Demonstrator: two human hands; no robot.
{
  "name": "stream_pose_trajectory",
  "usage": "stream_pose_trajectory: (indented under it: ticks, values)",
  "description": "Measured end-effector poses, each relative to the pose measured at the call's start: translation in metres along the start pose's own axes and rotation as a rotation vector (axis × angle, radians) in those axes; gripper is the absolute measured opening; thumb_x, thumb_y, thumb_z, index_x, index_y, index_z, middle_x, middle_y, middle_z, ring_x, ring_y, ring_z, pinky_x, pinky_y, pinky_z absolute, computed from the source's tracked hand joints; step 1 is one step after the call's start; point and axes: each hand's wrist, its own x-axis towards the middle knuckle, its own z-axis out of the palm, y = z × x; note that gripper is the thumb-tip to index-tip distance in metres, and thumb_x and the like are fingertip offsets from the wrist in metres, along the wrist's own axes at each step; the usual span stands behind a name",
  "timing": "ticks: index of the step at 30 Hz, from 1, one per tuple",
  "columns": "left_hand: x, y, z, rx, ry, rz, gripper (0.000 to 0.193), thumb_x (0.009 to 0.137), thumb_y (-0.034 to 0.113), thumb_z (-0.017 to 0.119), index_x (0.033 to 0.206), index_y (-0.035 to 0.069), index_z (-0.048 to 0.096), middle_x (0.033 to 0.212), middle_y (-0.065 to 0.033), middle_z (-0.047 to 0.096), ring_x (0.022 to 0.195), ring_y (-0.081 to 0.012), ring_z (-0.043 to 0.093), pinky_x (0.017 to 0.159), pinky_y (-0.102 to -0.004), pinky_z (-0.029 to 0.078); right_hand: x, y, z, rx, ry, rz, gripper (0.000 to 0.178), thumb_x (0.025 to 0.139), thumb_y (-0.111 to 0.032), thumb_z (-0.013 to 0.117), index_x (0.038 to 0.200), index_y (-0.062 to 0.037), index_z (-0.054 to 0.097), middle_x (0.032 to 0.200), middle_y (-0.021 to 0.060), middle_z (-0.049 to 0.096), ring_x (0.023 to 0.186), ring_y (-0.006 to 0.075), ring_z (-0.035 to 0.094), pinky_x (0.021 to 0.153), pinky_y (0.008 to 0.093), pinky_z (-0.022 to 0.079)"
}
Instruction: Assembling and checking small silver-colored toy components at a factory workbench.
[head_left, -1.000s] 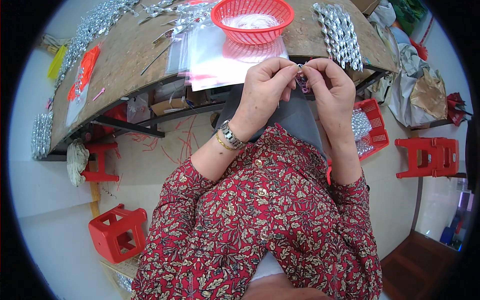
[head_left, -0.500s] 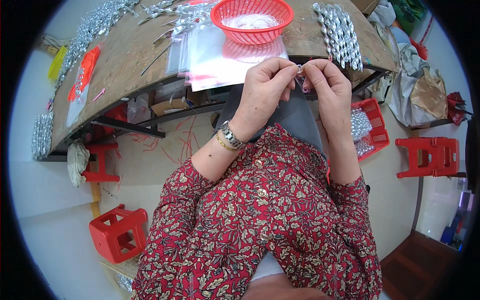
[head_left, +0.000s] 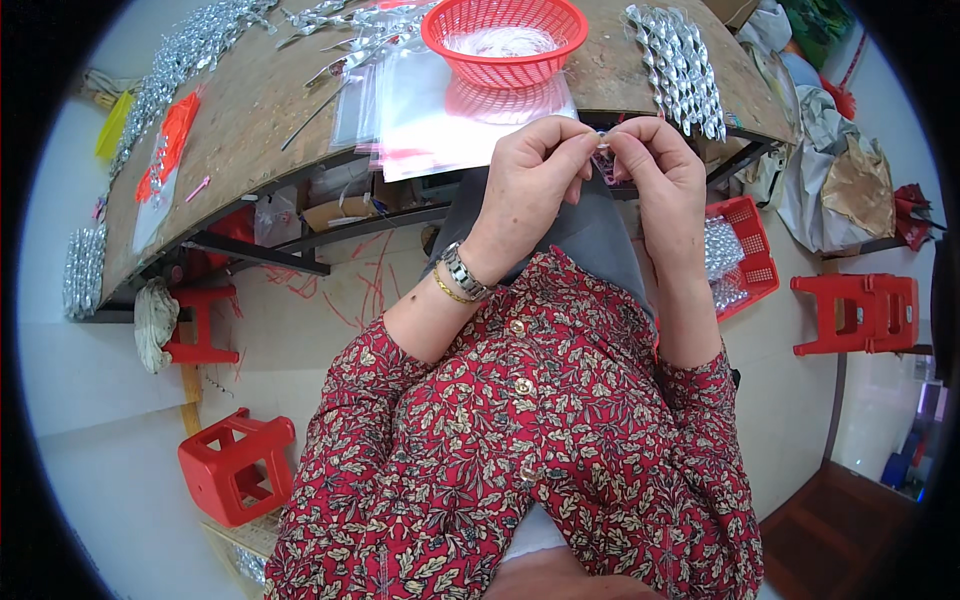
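Just off the table's near edge, my left hand (head_left: 540, 175) and my right hand (head_left: 657, 175) meet fingertip to fingertip. Each is closed in a pinch on a tiny whitish piece (head_left: 602, 143) between them, too small to name. In front of them is a red plastic basket (head_left: 505, 72) with fine clear strands (head_left: 503, 42) inside. It rests on a stack of clear plastic sheets or bags (head_left: 430, 130). Right of the basket, silver twisted foil strips (head_left: 677, 70) lie side by side on the table.
More silver twists (head_left: 185, 70) line the table's (head_left: 260, 110) far left edge, near an orange bag (head_left: 172, 140). A red crate (head_left: 745, 255) of silver pieces sits below on the right. Red stools (head_left: 238, 468) stand at both sides; red strips (head_left: 375, 285) litter the floor.
Both hands stay pinched together in nearly the same place. The fingertips have shifted slightly, and less of the whitish piece shows between them.
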Motion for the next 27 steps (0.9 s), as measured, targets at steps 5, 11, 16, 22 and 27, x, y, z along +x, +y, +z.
stream_pose_trajectory:
  ticks: [5,11,16,22,27]
  values:
    - [-0.0006,0.0018,0.0005,-0.021,0.004,-0.026,0.016,0.09,0.013,0.057,0.09,-0.002,0.063,0.068,-0.0006,0.057,0.053,-0.0041,0.049,0.048,-0.0177,0.038,0.0008,0.0031,-0.003,0.091,-0.046,0.057,0.01,0.091,-0.009,0.056,0.093,-0.0007,0.061,0.08,-0.0017,0.057,0.069,0.0038,0.048,0.065,0.0181,0.04]
    - [-0.0014,0.0021,0.0001,-0.017,-0.009,-0.046,0.014,0.09,0.013,0.057,0.093,0.001,0.063,0.069,0.0014,0.056,0.055,-0.0034,0.047,0.048,-0.0165,0.035,0.0013,0.0062,-0.0017,0.302,-0.032,0.133,0.01,0.09,-0.01,0.056,0.092,-0.0012,0.062,0.074,-0.0019,0.054,0.066,0.0046,0.047,0.06,0.0175,0.037]
    - [-0.0018,0.0027,0.0001,-0.022,-0.011,-0.042,0.014,0.09,0.013,0.058,0.092,0.001,0.063,0.069,0.0015,0.056,0.055,-0.0031,0.047,0.048,-0.0164,0.035,0.0028,0.0068,-0.0014,0.378,-0.039,0.153,0.012,0.092,-0.012,0.056,0.093,-0.0011,0.061,0.074,-0.002,0.054,0.067,0.0051,0.047,0.061,0.0184,0.038]
    - [-0.0015,0.0039,0.0009,-0.028,-0.005,-0.045,0.016,0.089,0.013,0.058,0.089,-0.002,0.063,0.067,0.0005,0.056,0.052,-0.0036,0.047,0.047,-0.0177,0.036,0.0033,0.0069,-0.0028,0.429,-0.042,0.17,0.013,0.092,-0.014,0.056,0.093,-0.0012,0.06,0.074,-0.0017,0.053,0.067,0.005,0.047,0.062,0.0181,0.039]
    - [-0.0017,0.0035,0.0011,-0.023,-0.022,-0.047,0.016,0.089,0.014,0.058,0.088,-0.001,0.063,0.066,0.001,0.056,0.052,-0.0032,0.046,0.047,-0.0176,0.036,0.0052,0.0043,-0.0057,0.465,-0.047,0.163,0.013,0.092,-0.013,0.056,0.093,-0.0009,0.059,0.076,-0.0009,0.055,0.067,0.0046,0.047,0.063,0.0178,0.04]
